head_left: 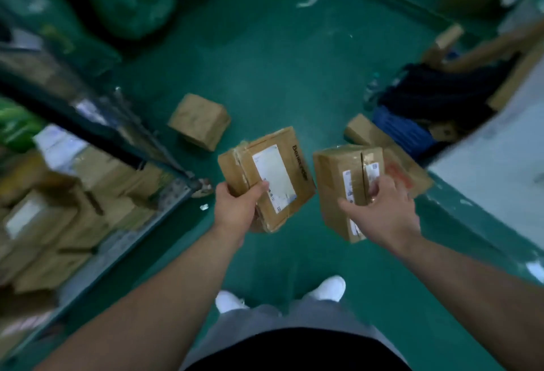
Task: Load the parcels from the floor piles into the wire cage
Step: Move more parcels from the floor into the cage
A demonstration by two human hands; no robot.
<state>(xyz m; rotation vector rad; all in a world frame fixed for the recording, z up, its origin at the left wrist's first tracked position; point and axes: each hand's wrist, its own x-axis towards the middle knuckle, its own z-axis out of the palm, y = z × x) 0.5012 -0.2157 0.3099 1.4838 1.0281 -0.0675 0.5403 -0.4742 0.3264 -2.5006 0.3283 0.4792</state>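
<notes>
holding two parcels in the air just right of the wire cage [123, 146].

gripping a flat labelled parcel [273, 161] in the left hand [235, 205] close to the cage's near corner, with thumb pressed on the top face and fingers curled underneath, mostly hidden. clutching a taped parcel [335, 176] in the right hand [385, 211] farther right of the cage, with thumb spread wide and fingers curved over the label. showing blurred brown boxes [59, 223] stacked inside the cage, a loose parcel [200, 120] on the green floor [279, 61] just past the cage's corner, and a floor pile [368, 132] well right of it.
</notes>
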